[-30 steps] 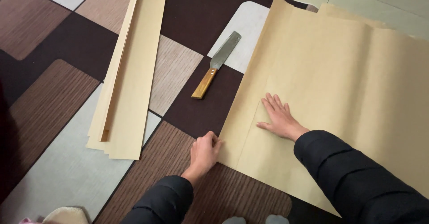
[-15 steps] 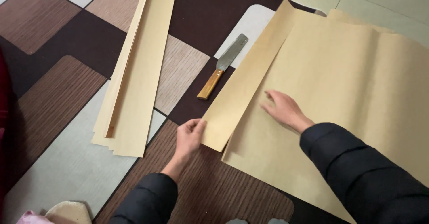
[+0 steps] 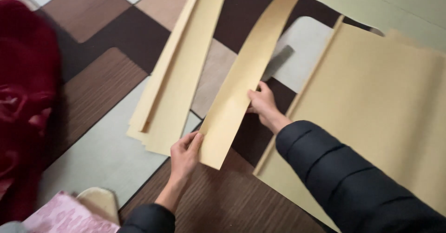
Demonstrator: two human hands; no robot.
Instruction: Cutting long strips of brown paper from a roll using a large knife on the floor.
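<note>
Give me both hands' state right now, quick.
Left hand: closed on the near end of the paper strip.
Right hand: gripping the same strip's right edge.

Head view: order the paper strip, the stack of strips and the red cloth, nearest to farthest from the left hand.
From the left hand:
1. Paper strip, held at its near end.
2. Stack of strips, just left on the rug.
3. Red cloth, far left edge.

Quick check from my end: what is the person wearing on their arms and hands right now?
Both arms are in long dark, near-black puffy jacket sleeves with stitched quilting lines, reaching to the wrists. The left hand and right hand are bare: no gloves, and no rings or watch that I can see.
</note>
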